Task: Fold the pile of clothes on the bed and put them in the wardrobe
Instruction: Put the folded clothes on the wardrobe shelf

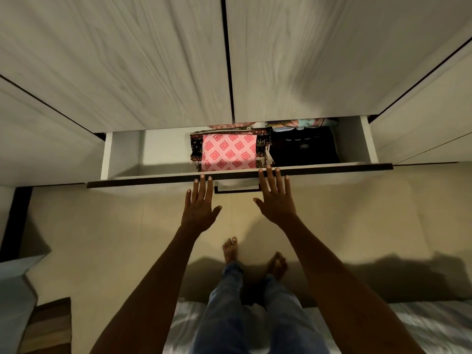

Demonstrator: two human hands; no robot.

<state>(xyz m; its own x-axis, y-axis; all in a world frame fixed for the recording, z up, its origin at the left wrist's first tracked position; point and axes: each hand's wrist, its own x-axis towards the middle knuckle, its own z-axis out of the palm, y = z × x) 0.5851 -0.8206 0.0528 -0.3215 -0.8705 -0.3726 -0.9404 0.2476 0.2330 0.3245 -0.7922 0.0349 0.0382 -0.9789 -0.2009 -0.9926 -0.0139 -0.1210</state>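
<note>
The wardrobe's bottom drawer [122,154] stands pulled out below its pale wood-grain doors [153,60]. Inside lies a folded pink cloth with red diamonds [228,152] on top of a dark patterned cloth [261,146], and a folded black garment [304,149] sits to their right. The drawer's left part shows bare white bottom. My left hand [200,205] and my right hand [275,198] reach forward with straight fingers, their tips at the drawer's dark front edge [153,180]. Neither hand holds anything.
A black bar handle [237,191] hangs on the drawer front between my hands. Beige floor tiles [102,226] lie below, with my bare feet [229,249] on them. A grey-striped bed sheet [421,325] is at the bottom, a pillow [15,290] at the left.
</note>
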